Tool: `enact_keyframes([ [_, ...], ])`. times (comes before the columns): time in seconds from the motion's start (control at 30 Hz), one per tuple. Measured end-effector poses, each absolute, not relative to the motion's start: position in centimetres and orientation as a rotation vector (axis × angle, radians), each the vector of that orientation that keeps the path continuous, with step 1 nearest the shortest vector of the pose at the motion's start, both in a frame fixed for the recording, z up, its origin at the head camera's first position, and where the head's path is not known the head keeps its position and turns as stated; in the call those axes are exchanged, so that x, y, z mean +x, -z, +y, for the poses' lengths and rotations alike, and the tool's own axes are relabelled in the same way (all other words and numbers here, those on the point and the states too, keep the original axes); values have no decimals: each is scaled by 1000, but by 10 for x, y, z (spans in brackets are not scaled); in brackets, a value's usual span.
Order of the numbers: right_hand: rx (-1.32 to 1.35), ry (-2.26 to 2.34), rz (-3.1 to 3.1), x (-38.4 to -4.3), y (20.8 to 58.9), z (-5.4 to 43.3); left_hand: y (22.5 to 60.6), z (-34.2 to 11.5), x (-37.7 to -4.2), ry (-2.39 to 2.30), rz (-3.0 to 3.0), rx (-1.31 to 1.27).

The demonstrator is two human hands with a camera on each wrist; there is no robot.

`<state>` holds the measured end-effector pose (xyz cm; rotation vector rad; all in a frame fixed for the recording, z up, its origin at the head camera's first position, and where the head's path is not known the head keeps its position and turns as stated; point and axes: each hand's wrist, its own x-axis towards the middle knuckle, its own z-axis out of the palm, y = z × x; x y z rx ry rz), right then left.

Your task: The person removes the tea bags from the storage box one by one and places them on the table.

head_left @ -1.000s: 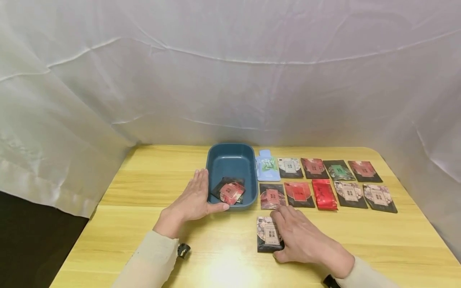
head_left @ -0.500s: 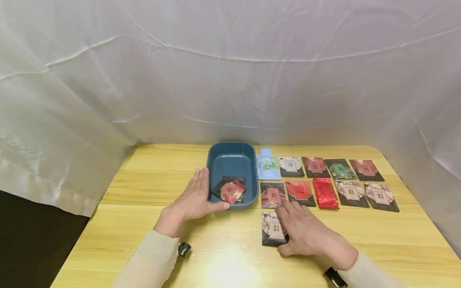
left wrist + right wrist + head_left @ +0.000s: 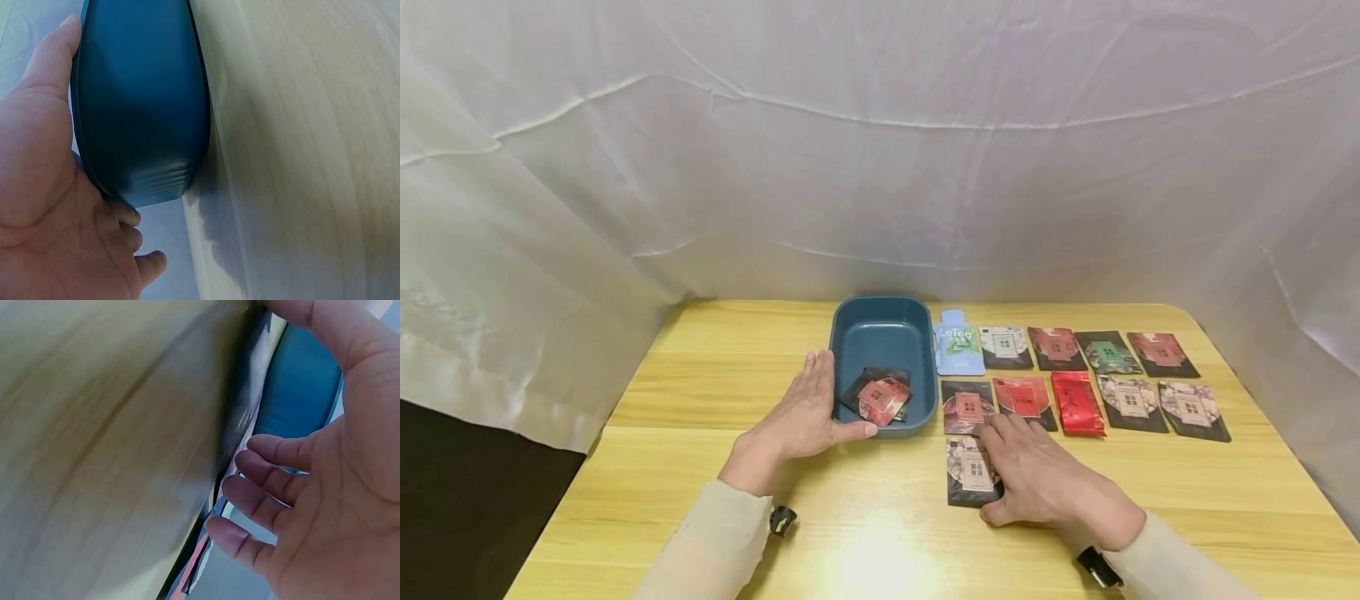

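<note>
A flat tea sachet (image 3: 967,471), black with a pale floral top and a cream label, lies on the table just below the lower row. My right hand (image 3: 1045,475) holds it at its right side, fingertips by the far edge and thumb at the near corner. In the right wrist view that sachet (image 3: 240,394) shows edge-on between thumb and fingers. Straight fingers of my left hand (image 3: 797,421) rest along the left side of a blue tray (image 3: 883,333), the thumb at its front rim. The left wrist view shows the tray's outer wall (image 3: 144,94) against that palm.
Several tea sachets overlap in the tray's near end, a red-labelled one (image 3: 883,400) on top. Two rows of packets lie right of the tray, among them a light-blue pouch (image 3: 960,350) and a shiny red packet (image 3: 1077,404). A pale curtain (image 3: 880,208) hangs behind the table.
My right hand has slid the floral sachet away from me and slightly right, up against the row's red-labelled sachet. My left hand has stayed at the tray.
</note>
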<state>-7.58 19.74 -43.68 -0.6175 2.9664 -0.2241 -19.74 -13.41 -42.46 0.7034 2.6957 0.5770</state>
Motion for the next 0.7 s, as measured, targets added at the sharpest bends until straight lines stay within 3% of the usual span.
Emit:
enact_keyframes([
  [0.7, -660, 212, 3016, -86, 420, 197, 425, -134, -198, -546, 2711, 710],
])
